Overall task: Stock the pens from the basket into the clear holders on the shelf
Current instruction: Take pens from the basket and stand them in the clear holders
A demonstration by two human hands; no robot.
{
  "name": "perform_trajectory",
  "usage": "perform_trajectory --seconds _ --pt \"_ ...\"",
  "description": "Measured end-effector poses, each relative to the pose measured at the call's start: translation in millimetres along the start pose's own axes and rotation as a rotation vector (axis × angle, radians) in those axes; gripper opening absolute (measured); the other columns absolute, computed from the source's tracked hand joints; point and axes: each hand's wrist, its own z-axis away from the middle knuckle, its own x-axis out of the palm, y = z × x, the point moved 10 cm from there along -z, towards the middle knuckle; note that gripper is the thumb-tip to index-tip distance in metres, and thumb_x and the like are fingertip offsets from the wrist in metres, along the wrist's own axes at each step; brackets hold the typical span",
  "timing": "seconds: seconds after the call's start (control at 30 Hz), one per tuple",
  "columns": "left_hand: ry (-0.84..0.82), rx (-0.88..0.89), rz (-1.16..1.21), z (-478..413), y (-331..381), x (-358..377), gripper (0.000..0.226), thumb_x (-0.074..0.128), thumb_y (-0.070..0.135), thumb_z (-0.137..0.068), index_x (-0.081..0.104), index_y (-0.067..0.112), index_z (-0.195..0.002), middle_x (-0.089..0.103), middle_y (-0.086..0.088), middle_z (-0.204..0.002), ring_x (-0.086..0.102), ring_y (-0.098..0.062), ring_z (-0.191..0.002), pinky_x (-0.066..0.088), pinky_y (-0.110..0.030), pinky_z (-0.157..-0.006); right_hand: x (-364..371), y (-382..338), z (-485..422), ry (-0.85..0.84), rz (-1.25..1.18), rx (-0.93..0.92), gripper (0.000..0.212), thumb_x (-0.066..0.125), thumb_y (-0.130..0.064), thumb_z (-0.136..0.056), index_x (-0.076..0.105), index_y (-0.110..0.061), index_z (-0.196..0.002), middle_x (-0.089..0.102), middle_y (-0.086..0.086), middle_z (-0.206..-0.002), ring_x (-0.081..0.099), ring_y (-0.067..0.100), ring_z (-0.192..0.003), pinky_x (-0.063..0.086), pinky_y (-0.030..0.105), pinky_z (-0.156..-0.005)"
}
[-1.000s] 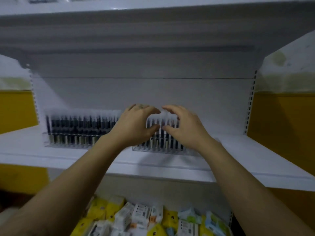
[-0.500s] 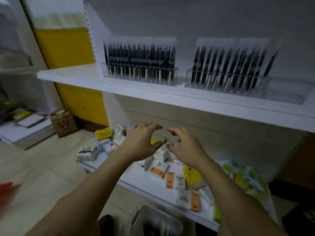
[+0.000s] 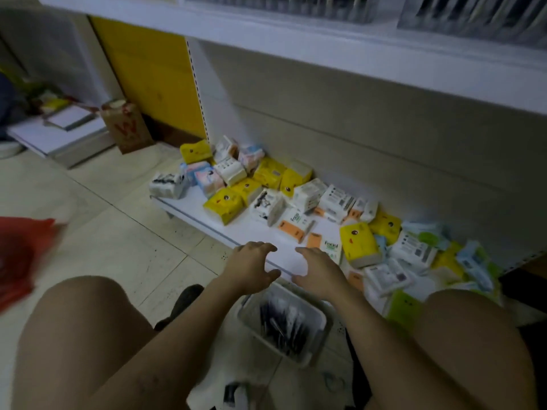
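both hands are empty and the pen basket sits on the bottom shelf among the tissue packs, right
No: the head view shows the basket on the floor before the bottom shelf, not among the tissue packs. Left hand and right hand are empty.

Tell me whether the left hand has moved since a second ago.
Yes. The left hand has dropped from the clear holders on the upper shelf down to the bottom shelf edge, just above the basket.

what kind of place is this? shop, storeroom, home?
Probably a small retail shop aisle. A white shelf on a slotted upright carries clear holders; the bottom shelf is heaped with tissue packs.
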Motion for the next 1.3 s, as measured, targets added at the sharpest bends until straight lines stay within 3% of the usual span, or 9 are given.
perform_trajectory --seconds 0.23,0.4,0.57,0.67,0.73,0.83,0.9,1.1,1.3 --pt "-0.175 -0.107 0.035 -1 -38 110 0.071 0.051 0.057 -0.089 0.031 0.023 -0.148 0.03 0.002 -0.155 0.019 -0.02 -0.146 0.018 -0.045 -0.118 75 37 -11 -0.201 0.067 0.041 0.074 0.061 -0.042 -0.09 0.024 -0.021 -0.151 0.035 0.01 -0.149 0.036 0.031 -0.134 0.039 0.044 -0.105" --pt "-0.265 -0.196 0.124 1 -52 173 0.069 0.05 0.062 -0.086 0.042 0.021 -0.141 0.037 -0.002 -0.151 0.026 -0.022 -0.143 0.02 -0.041 -0.117 120 67 -12 -0.279 0.082 0.099 0.065 0.058 -0.05 -0.089 0.034 -0.028 -0.145 0.047 0.008 -0.14 0.051 0.03 -0.12 0.049 0.043 -0.094" --pt "-0.37 -0.285 0.273 -2 -65 232 0.064 0.046 0.063 -0.087 0.049 0.021 -0.135 0.051 -0.006 -0.139 0.043 -0.026 -0.131 0.037 -0.042 -0.108 157 104 -13 -0.445 0.105 0.218 0.067 0.039 -0.056 -0.097 0.014 -0.031 -0.154 0.01 0.006 -0.161 0.017 0.03 -0.146 0.026 0.044 -0.116" --pt "-0.41 -0.345 0.402 3 -73 263 0.052 0.049 0.056 -0.09 0.053 0.021 -0.128 0.056 -0.007 -0.13 0.052 -0.025 -0.118 0.045 -0.038 -0.099 184 117 -20 -0.498 0.09 0.26 0.066 0.036 -0.056 -0.098 0.012 -0.03 -0.154 0.004 0.005 -0.162 0.008 0.028 -0.149 0.021 0.049 -0.118" --pt "-0.415 -0.4 0.527 6 -78 280 0.041 0.051 0.051 -0.091 0.056 0.021 -0.118 0.062 -0.006 -0.117 0.059 -0.024 -0.1 0.051 -0.038 -0.087 207 120 -24 -0.544 0.092 0.27 0.063 0.037 -0.053 -0.099 0.018 -0.028 -0.154 0.011 0.006 -0.161 0.017 0.029 -0.146 0.026 0.048 -0.116" --pt "-0.391 -0.44 0.598 -1 -83 296 0.035 0.055 0.038 -0.093 0.055 0.017 -0.12 0.062 -0.009 -0.116 0.059 -0.026 -0.099 0.05 -0.032 -0.081 240 122 -28 -0.562 0.021 0.25 0.045 0.047 -0.039 -0.099 0.047 -0.019 -0.14 0.05 0.008 -0.139 0.051 0.028 -0.12 0.045 0.038 -0.098" --pt "-0.393 -0.451 0.61 -10 -87 307 0.032 0.055 0.031 -0.093 0.057 0.011 -0.118 0.059 -0.013 -0.117 0.058 -0.029 -0.1 0.048 -0.031 -0.081 258 128 -32 -0.569 -0.022 0.258 0.03 0.052 -0.025 -0.099 0.059 -0.015 -0.127 0.06 0.007 -0.125 0.056 0.026 -0.11 0.047 0.029 -0.088" --pt "-0.443 -0.575 0.662 -37 -111 338 0.028 0.052 0.014 -0.093 0.056 0.0 -0.117 0.061 -0.018 -0.113 0.058 -0.034 -0.103 0.05 -0.04 -0.089 301 138 -56 -0.587 0.087 0.141 0.041 0.05 -0.022 -0.097 0.049 -0.027 -0.138 0.048 0.003 -0.141 0.047 0.024 -0.123 0.038 0.037 -0.105" --pt "-0.399 -0.726 0.721 -48 -133 356 0.043 0.056 0.014 -0.09 0.045 0.001 -0.13 0.057 -0.015 -0.119 0.057 -0.029 -0.108 0.051 -0.042 -0.094 333 129 -61 -0.632 0.036 0.102 0.04 0.039 -0.018 -0.095 0.047 -0.018 -0.135 0.046 0.006 -0.129 0.046 0.029 -0.112 0.042 0.035 -0.09"
